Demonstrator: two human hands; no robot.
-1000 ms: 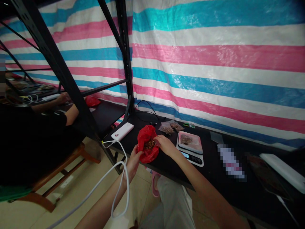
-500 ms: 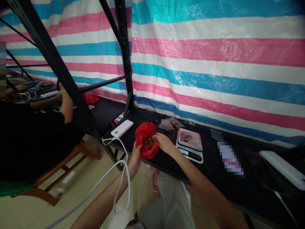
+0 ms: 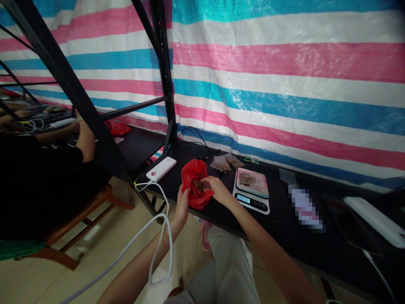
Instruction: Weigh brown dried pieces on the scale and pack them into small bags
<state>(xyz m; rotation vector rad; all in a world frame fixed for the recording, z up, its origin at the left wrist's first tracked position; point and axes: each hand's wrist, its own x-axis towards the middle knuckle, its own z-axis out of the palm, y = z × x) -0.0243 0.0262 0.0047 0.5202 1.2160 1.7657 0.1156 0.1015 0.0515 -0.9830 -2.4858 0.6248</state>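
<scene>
The red bag (image 3: 193, 169) narrows at the mouth, covering more brown pieces (image 3: 198, 185), at the surface edge (image 3: 219, 214), left hand (image 3: 182, 206) pinching its rim, half-curled right hand (image 3: 219, 190) at the opening, hold unclear.

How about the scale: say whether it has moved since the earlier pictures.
No, neither way: the scale keeps the same spot on the black table.
</scene>
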